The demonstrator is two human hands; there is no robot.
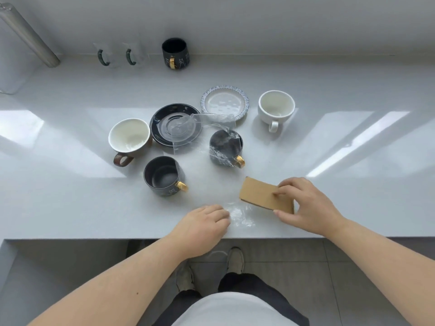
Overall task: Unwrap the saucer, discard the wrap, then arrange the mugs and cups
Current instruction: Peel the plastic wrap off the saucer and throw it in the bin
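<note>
1. Dark mugs with gold handles: three. One stands at the back (174,53), one at the front (164,176), one under clear film (226,148).
2. Light cups: two, a white one (276,108) and a brown-handled one (130,136).
3. Glass mugs with green handles: two, (105,56) and (134,55).
4. Saucers: two, a dark one (164,124) and a blue-rimmed one (224,102).
5. Cardboard pieces: one (257,192).
6. Crumpled wraps: one (240,215).
7. Hands: two, left (203,225) and right (307,203).
8. Shoes: two, (184,277) and (235,260).

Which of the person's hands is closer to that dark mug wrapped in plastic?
Right. The right hand grips cardboard just below the wrapped mug; the left hand rests farther down at the counter edge.
</note>
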